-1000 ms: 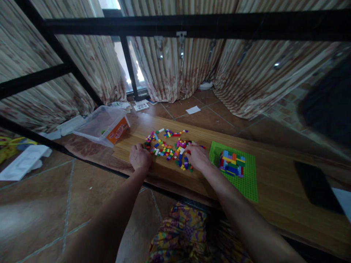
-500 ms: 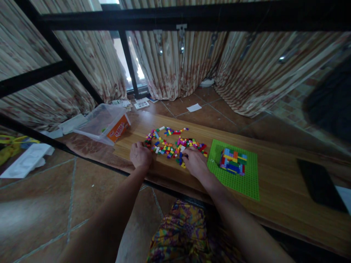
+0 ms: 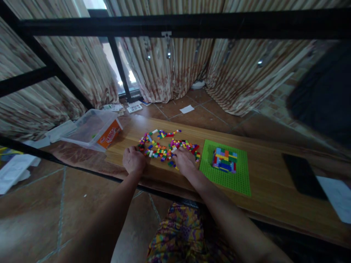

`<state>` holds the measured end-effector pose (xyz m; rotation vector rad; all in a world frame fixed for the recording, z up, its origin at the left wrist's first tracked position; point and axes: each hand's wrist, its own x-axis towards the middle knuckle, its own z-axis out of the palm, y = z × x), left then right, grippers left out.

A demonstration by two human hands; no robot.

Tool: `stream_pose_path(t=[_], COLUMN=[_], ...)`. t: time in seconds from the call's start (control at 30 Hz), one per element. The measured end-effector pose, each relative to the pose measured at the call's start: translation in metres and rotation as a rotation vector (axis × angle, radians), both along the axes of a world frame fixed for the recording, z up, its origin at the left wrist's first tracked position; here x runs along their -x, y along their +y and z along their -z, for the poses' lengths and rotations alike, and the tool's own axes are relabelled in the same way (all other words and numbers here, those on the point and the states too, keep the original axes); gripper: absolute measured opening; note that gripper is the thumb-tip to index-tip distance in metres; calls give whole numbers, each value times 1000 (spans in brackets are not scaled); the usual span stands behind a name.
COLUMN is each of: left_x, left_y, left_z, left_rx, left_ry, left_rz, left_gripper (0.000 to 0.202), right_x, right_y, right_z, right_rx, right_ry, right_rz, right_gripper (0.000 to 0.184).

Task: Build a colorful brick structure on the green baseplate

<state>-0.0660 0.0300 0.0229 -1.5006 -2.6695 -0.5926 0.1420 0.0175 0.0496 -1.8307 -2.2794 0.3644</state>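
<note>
Several small coloured bricks lie scattered on a low wooden board. My left hand rests curled at the left end of the pile, knuckles up, fingers tucked under. My right hand lies over the pile's near edge with its fingers bent down among the bricks; what they pinch is hidden. To the right sits a green baseplate carrying a small multicoloured brick block.
A clear plastic tub with an orange label lies tipped at the board's left end. A dark flat slab and white paper sit at the right. Black metal bars cross overhead; curtains hang behind. Papers lie on the tiled floor.
My right hand has drawn back from the middle of the pile to its near edge. The view has shifted a little to the right. My left hand stays in place.
</note>
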Motion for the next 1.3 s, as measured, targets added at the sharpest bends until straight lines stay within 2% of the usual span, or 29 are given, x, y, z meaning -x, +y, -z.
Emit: stream_pose_path(t=[0.1,0.2,0.3,0.4,0.57,0.67,0.77,0.9,1.13,1.3], left_x=[0,-1,-3,-5,-8,-9,-10,-10,-5,-5], left_y=[0,-1,-1,-2,-2,-2,-2,-1,1,2], left_z=[-3,-7,-12,-18,-25,-28,-30,-29,-19,-19], left_rx=[-3,9,32,67,105,125,150,145,82,72], left_ry=[-6,-10,-22,-45,-66,-66,-65,-71,-42,-52], left_rz=[0,6,7,-8,-7,-8,-17,-43,-30,-25], left_gripper=[27,29,31,32,35,36,35,34,31,32], right_x=[-2,-15,-40,-78,-147,-177,-192,-197,-195,-195], right_y=[-7,-26,-53,-82,-109,-105,-91,-75,-70,-67], right_z=[-6,-15,-18,-11,6,8,5,1,3,1], right_rx=[-45,-108,-147,-179,-230,-264,-317,-333,-342,-356], right_ry=[120,403,656,773,756,636,533,436,325,299], right_rz=[29,63,129,239,546,608,585,485,389,337], right_gripper=[17,17,20,22,25,26,27,26,25,24])
